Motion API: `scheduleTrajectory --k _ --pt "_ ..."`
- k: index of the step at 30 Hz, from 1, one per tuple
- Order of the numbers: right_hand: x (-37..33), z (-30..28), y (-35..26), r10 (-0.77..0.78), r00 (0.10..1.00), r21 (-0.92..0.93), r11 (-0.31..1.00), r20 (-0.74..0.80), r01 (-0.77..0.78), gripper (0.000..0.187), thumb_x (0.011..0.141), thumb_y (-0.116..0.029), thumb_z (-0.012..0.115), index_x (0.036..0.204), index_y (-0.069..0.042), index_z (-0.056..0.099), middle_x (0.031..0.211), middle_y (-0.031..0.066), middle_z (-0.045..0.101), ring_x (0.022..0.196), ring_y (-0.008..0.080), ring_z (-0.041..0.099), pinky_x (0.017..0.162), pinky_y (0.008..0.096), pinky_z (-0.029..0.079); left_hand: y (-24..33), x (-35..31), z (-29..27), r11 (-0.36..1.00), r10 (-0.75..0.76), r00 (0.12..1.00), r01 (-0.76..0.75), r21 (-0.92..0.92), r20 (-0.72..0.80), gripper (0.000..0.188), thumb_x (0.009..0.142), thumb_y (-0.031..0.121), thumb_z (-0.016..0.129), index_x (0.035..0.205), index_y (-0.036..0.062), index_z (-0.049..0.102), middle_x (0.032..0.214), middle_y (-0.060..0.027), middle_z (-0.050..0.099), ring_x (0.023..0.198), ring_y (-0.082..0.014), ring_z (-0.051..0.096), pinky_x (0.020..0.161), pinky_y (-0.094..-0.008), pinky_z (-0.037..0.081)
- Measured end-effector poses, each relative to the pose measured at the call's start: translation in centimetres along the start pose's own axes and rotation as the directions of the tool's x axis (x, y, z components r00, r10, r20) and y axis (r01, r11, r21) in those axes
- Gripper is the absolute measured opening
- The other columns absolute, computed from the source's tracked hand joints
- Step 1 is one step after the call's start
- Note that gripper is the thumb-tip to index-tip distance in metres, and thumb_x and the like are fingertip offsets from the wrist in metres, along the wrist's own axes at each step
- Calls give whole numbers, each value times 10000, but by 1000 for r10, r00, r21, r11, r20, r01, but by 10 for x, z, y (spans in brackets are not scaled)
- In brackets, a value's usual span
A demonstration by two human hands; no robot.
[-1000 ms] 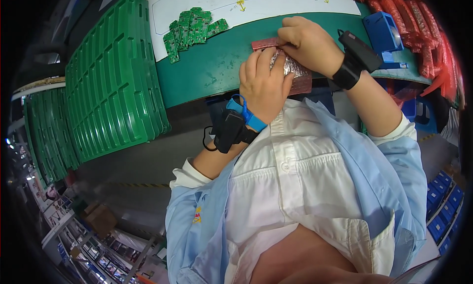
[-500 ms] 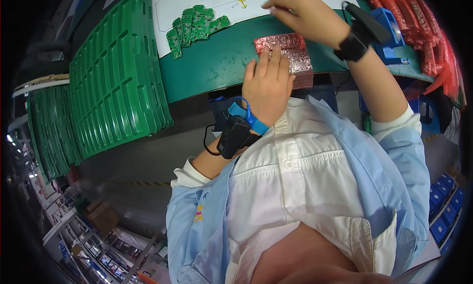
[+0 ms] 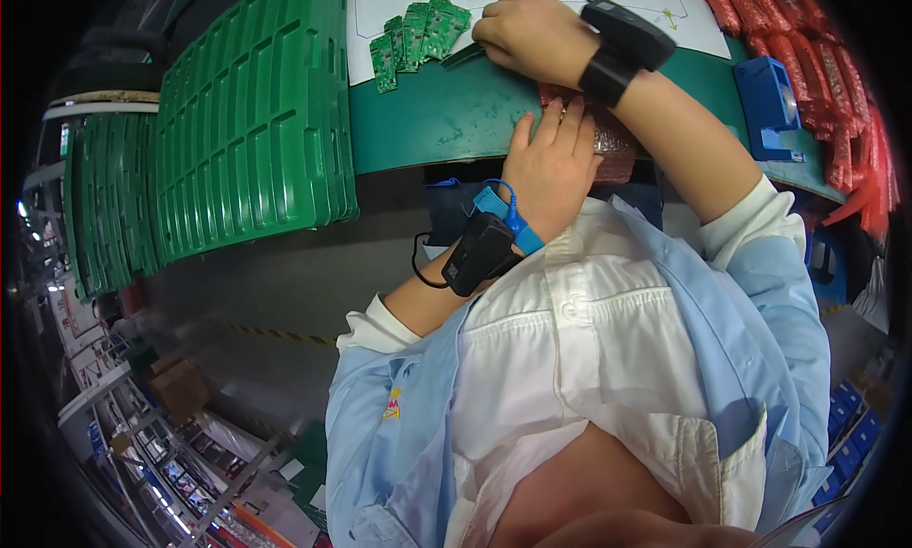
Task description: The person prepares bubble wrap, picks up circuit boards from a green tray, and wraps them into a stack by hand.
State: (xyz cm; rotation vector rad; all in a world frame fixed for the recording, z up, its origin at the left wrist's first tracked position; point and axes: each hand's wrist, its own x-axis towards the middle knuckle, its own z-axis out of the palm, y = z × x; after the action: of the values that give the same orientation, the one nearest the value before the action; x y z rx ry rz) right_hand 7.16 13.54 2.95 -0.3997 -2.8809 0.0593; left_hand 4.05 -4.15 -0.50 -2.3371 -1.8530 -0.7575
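My left hand (image 3: 551, 163) lies flat with fingers stretched out on a pink bubble-wrap bag (image 3: 616, 157) at the table's near edge. My right arm partly covers that bag. Beyond it, my right hand (image 3: 532, 37) is closed with its fingers curled, gripping a green circuit board (image 3: 463, 56) whose end pokes out to the left; the rest of the board is hidden by the hand. Just left of it, several green circuit boards (image 3: 416, 37) are fanned out and overlapping on a white sheet (image 3: 366, 7).
Green plastic trays (image 3: 252, 121) stand at the left of the green table (image 3: 408, 135). On the right are a blue tape dispenser (image 3: 765, 106) and a heap of red bubble-wrap bags (image 3: 826, 83). Blue bins (image 3: 845, 425) stand low at the right.
My right hand has moved left and down to the boards and closed on one. My left hand still rests on the bag. The whole view has shifted slightly.
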Motion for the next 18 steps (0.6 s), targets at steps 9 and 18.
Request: scheduleTrajectory --k 9,18 --pt "-94 -30 17 413 871 645 596 264 -478 161 903 -97 625 1028 -2 658 895 114 670 806 224 648 730 328 509 -4 1 3 1000 -10 1000 10 -18 -21 439 831 260 685 1207 51 602 1298 -123 577 1198 -298 526 993 -481 391" --pt "-114 -25 -1 392 917 356 870 -76 -342 134 883 -89 639 995 -20 663 915 143 652 821 316 643 725 359 513 -2 -2 4 996 -32 1000 32 -88 2 475 815 224 707 1242 59 581 1320 -130 545 1212 -317 513 1019 -509 378"
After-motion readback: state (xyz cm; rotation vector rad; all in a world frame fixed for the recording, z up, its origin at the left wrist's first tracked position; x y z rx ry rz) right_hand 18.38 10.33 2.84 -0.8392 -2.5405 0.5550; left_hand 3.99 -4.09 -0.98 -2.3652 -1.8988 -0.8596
